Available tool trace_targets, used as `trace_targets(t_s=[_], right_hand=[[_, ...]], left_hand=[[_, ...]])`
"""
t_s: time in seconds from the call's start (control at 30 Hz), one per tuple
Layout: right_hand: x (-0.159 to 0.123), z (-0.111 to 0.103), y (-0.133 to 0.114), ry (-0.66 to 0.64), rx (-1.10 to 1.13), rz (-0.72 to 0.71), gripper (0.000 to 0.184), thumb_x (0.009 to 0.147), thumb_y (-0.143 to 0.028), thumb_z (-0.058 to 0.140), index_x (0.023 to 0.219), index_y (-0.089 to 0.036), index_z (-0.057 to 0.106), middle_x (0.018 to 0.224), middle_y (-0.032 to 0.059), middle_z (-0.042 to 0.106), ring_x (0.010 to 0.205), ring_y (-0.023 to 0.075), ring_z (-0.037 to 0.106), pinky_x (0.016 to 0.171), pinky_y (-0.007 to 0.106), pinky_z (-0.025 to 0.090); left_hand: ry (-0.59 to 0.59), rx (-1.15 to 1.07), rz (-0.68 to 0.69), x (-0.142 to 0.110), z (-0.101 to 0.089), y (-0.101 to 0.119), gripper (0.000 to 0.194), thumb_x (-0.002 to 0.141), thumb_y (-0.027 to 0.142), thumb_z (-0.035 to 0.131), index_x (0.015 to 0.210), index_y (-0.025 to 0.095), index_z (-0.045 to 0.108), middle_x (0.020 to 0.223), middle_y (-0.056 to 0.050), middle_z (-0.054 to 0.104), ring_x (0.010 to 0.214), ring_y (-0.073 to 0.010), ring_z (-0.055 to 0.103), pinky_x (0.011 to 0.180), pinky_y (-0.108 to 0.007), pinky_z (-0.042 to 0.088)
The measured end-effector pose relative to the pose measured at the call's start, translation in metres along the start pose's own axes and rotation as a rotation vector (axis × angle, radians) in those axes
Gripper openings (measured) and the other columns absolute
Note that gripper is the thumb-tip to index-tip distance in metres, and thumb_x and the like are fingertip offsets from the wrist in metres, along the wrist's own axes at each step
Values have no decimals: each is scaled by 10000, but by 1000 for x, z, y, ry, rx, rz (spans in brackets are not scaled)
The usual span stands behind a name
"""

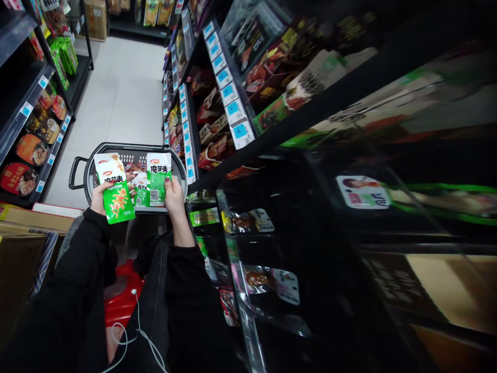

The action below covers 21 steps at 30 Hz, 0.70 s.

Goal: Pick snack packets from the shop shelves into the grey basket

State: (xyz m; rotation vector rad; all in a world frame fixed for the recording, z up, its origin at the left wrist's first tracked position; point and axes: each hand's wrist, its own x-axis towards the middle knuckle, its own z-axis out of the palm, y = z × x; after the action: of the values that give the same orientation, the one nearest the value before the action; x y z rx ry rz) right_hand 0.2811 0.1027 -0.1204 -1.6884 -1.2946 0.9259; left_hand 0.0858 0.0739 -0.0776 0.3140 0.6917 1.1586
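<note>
My left hand [100, 198] grips a green and white snack packet [115, 190], held upright with another packet tucked behind it. In my right hand [173, 198] is a second green and white snack packet [158, 178], its back facing me. Both packets hover just above a dark shopping basket [83, 175] on the floor in front of my knees. More snack packets lie inside the basket. Black sleeves cover both my arms.
Dark shop shelves [248, 140] with blue price tags and packaged snacks stand close on my right. Another shelf [37, 119] with bowl foods lines the left. Cardboard boxes [23, 233] sit at left. A red stool [122, 298] is under me; a white cable hangs down.
</note>
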Motion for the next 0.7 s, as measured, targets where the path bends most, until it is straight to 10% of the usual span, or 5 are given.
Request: trace_targets(t_s=[0.17,0.37,0.7], right_hand=[[5,-1,7,132,-119,58,142,768,-290,514,846,-176,550,881,103,600,905,234,541,858,373,383],[-22,23,-21,-358,205,-119,407,689,-476,620,955,-187,510,856,38,609,765,161,572,689,280,439],[-19,38,-14,-240,126,-9,406,610,-466,698,864,-195,534,793,18,607,773,181,570,699,290,453]], left_hand=[[36,-1,-86,4,0,-4,529,718,156,483,1238,60,506,1088,-153,653,988,-283,629,872,-445,498],[122,33,-74,13,-6,-12,408,708,90,563,1114,46,568,900,-137,696,895,-274,661,843,-410,522],[213,27,-113,12,-2,-12,388,703,87,548,1088,58,588,838,-113,701,813,-267,675,814,-420,538]])
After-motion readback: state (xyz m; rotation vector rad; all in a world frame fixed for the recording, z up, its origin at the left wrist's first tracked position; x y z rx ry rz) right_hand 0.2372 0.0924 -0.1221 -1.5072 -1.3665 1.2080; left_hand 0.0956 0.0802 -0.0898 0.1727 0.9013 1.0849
